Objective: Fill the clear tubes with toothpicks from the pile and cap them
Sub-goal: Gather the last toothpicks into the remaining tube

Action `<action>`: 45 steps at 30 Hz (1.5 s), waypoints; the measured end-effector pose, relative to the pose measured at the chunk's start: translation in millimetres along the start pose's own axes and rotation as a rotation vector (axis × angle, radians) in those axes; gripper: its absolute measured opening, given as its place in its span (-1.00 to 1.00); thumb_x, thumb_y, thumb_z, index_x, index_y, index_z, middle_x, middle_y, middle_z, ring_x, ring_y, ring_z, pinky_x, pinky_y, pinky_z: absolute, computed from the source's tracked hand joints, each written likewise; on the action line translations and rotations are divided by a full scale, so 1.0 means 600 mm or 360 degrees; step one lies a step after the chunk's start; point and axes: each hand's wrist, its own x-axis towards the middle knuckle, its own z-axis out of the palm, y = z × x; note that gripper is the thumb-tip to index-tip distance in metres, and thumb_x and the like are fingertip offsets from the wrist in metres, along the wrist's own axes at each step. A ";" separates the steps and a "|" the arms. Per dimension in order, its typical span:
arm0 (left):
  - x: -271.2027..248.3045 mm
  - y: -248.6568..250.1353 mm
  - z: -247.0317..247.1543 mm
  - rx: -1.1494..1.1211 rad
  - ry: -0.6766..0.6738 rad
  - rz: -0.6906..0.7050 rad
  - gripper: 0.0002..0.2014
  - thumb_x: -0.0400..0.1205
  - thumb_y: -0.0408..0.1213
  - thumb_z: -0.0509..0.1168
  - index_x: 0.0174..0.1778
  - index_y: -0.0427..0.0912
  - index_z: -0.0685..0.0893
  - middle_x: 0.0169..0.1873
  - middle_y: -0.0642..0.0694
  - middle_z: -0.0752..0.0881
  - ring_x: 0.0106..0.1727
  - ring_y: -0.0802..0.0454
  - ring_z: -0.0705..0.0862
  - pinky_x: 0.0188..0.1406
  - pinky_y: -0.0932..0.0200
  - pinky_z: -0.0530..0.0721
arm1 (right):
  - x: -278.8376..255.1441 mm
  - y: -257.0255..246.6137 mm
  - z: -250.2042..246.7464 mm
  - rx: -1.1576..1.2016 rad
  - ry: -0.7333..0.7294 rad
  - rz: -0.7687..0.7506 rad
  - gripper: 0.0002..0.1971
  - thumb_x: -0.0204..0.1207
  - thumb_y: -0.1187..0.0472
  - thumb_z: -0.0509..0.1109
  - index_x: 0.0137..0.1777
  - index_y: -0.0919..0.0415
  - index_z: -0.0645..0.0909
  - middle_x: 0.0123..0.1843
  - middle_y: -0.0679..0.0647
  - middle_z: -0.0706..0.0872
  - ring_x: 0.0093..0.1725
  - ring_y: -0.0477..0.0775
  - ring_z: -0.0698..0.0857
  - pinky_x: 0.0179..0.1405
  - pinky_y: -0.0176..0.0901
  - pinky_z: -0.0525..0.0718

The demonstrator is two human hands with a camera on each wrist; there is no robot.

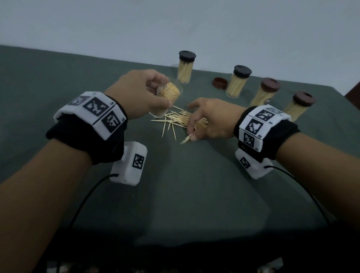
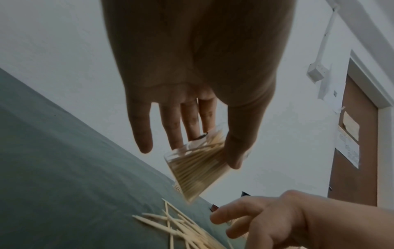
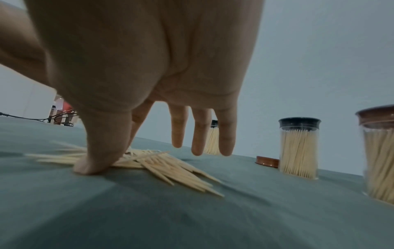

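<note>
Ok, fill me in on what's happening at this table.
A person is packing toothpicks into clear tubes. The left hand holds an open tube, nearly full and tilted, above the green tablecloth. The right hand pinches a few sticks from the loose toothpick pile. Four filled tubes stand capped behind: two with black caps, two with brown caps. One spare brown cap lies on the cloth.
</note>
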 end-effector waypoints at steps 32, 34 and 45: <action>-0.002 0.004 -0.002 -0.0001 0.0010 -0.0019 -0.48 0.40 -0.15 0.60 0.29 0.04 0.66 0.07 0.11 0.76 0.10 0.15 0.74 0.33 0.02 0.64 | 0.019 0.023 -0.002 -0.0005 0.0184 0.0284 -0.42 0.43 -0.01 0.56 0.46 -0.09 0.54 0.22 -0.05 0.70 0.21 0.03 0.64 0.08 -0.25 0.50; -0.001 0.004 -0.002 -0.0022 0.0008 -0.0015 -0.48 0.39 -0.16 0.61 0.28 0.04 0.67 0.06 0.10 0.76 0.09 0.15 0.74 0.33 0.01 0.64 | 0.013 0.024 -0.007 -0.0066 0.0122 0.0250 -0.35 0.44 -0.01 0.56 0.53 -0.15 0.44 0.38 -0.01 0.60 0.33 0.08 0.58 0.14 -0.20 0.46; 0.001 0.000 0.002 -0.0024 -0.0007 -0.0014 -0.49 0.39 -0.17 0.61 0.26 0.06 0.67 0.05 0.10 0.77 0.09 0.13 0.75 0.33 -0.03 0.64 | 0.025 -0.003 -0.006 0.0027 0.0097 0.0198 -0.37 0.41 -0.11 0.55 0.49 -0.09 0.52 0.27 -0.02 0.70 0.26 0.04 0.64 0.25 -0.14 0.57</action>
